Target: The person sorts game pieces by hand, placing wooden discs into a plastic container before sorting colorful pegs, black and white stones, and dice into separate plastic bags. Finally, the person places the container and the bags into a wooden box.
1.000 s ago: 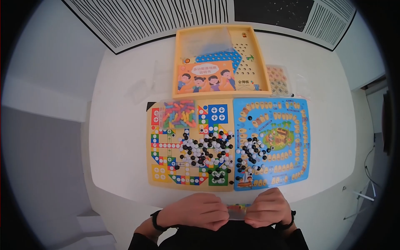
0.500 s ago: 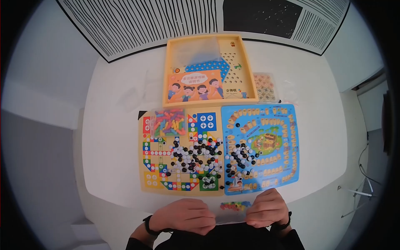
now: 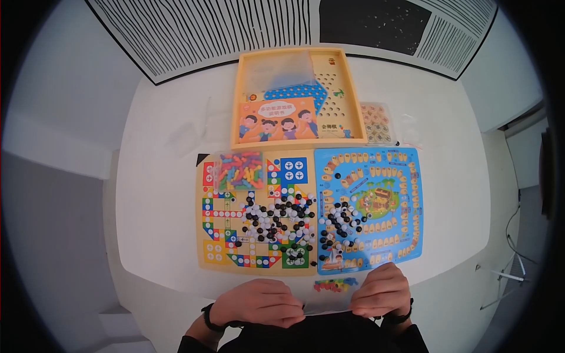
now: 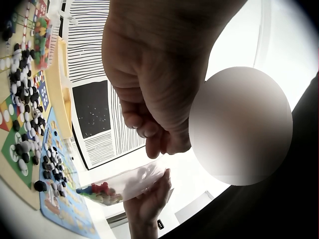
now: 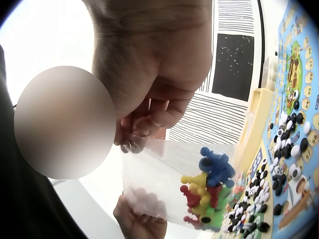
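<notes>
A clear plastic bag is stretched between both hands at the near edge of the table. Small red, yellow, green and blue pawn-like game pieces lie together at its far end, away from the fingers. My left hand pinches the left corner of the bag's near edge. The opposite corner is pinched by my right hand, its fingers curled in. In the left wrist view the bag slants down toward the boards, pieces at its lower end.
Black and white round stones are scattered over a ludo-style board and a blue path board. A clear box of colored pegs sits on the former. Behind stand a wooden tray with an orange booklet and packed round discs.
The hands have drawn apart, so more of the bag and its colored pieces shows between them. The head view has shifted slightly.
</notes>
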